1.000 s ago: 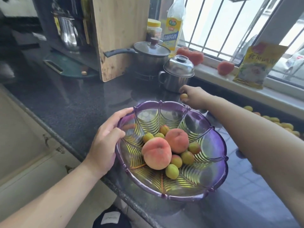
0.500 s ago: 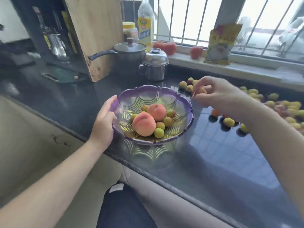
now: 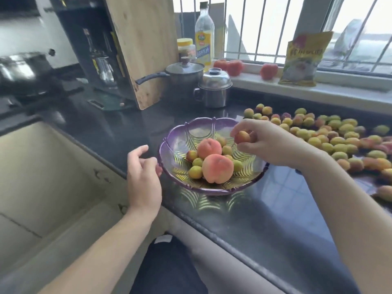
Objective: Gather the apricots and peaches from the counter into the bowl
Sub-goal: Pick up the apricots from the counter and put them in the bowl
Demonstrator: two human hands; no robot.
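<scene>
A purple glass bowl (image 3: 186, 128) stands near the front edge of the dark counter (image 3: 265, 209). It holds two peaches (image 3: 217, 168) and several small apricots (image 3: 195, 172). My right hand (image 3: 269, 143) hovers over the bowl's right side and pinches an orange apricot (image 3: 242, 137) in its fingertips. My left hand (image 3: 143, 177) is just left of the bowl with loosely curled fingers, holding nothing; its fingertips sit at the rim. Many more apricots (image 3: 337, 141) lie spread over the counter to the right.
Behind the bowl stand a lidded steel mug (image 3: 214, 90), a saucepan (image 3: 182, 75) and a leaning wooden cutting board (image 3: 144, 45). An oil bottle (image 3: 204, 37), tomatoes (image 3: 268, 71) and a yellow bag (image 3: 301, 58) are along the window sill. Cabinets drop off left of the counter edge.
My right hand has carried an apricot from the counter to above the bowl. My left hand has let go of the bowl's rim and opened slightly. The camera view has shifted.
</scene>
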